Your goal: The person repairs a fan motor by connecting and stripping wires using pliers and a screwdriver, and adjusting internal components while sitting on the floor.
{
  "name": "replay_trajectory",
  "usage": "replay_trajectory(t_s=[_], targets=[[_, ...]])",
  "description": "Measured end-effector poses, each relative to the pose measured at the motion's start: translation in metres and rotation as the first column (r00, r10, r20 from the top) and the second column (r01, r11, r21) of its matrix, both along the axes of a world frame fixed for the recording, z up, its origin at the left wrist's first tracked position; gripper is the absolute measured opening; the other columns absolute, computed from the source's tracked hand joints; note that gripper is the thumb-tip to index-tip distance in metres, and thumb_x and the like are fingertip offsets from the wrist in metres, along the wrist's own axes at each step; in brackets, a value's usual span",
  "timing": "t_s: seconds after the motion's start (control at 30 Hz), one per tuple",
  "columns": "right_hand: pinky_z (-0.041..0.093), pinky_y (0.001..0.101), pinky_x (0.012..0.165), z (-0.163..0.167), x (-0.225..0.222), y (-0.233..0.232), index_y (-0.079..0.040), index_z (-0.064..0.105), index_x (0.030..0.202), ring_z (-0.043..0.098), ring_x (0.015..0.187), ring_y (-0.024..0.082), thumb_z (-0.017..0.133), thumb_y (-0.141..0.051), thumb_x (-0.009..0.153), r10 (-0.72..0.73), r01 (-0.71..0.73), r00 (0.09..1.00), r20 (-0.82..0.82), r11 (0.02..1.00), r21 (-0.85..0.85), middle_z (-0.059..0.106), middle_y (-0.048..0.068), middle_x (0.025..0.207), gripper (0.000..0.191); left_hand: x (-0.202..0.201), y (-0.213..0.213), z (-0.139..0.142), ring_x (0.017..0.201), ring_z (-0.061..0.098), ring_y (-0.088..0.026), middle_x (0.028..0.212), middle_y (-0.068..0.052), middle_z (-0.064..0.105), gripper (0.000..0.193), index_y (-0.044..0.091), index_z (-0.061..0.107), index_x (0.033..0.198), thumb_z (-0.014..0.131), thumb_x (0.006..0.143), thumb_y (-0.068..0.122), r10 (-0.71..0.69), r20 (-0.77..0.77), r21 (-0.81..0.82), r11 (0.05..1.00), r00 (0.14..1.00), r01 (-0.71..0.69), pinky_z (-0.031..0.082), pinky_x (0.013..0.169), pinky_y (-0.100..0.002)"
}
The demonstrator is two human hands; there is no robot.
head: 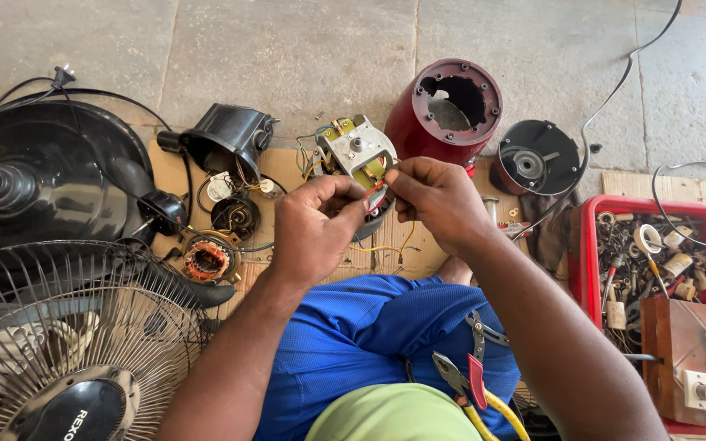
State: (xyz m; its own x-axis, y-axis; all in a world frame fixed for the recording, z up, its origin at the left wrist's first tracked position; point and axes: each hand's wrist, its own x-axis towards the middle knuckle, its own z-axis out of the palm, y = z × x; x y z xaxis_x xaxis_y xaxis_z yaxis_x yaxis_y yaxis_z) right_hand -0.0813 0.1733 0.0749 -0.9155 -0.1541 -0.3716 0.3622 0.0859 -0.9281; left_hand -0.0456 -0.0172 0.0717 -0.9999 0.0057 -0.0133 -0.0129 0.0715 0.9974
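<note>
My left hand (pixel 316 229) and my right hand (pixel 439 200) meet at the middle of the view, pinching a small red wire piece (pixel 375 197) between their fingertips. Just beyond them stands a small motor (pixel 357 151) with a grey metal plate and yellow windings; thin yellow and green wires trail from it. A dark red appliance housing (pixel 451 110) lies on its side behind my right hand. Pliers with red and yellow handles (pixel 471 384) rest on my lap.
A black fan base (pixel 51 175) and wire fan grille (pixel 75 343) sit at left. A black cone cover (pixel 226 139), a copper stator (pixel 206 260), a black round cap (pixel 537 158), a red tray of parts (pixel 586 245) and a wooden switch board (pixel 696 343) surround me.
</note>
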Motion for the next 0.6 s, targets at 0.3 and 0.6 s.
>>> replay_trajectory(t_s=[0.3,0.6], targets=[[0.053,0.0253,0.06,0.001,0.01,0.017,-0.002,0.067,0.1,0.059,0.067,0.007,0.063,-0.022,0.102,0.218,-0.189,0.971,-0.101,0.953,0.237,0.061,-0.002,0.078,0.021,0.008,0.005,0.002,0.08,0.071,-0.007,0.091,-0.005,0.077,0.019,0.0,0.075,0.108,0.068,0.091,-0.004,-0.102,0.009,0.07,0.992,0.995,0.101,0.061,0.072,-0.024],[0.055,0.0289,0.062,0.021,0.017,0.023,-0.009,0.071,0.105,0.064,0.067,0.009,0.062,-0.028,0.097,0.459,-0.412,0.888,0.001,0.797,0.442,0.064,0.0,0.075,0.023,0.013,0.004,0.005,0.085,0.073,-0.008,0.096,-0.007,0.08,0.021,0.002,0.076,0.109,0.067,0.091,-0.005,-0.148,-0.104,-0.027,0.989,0.984,0.146,0.061,0.076,-0.025]])
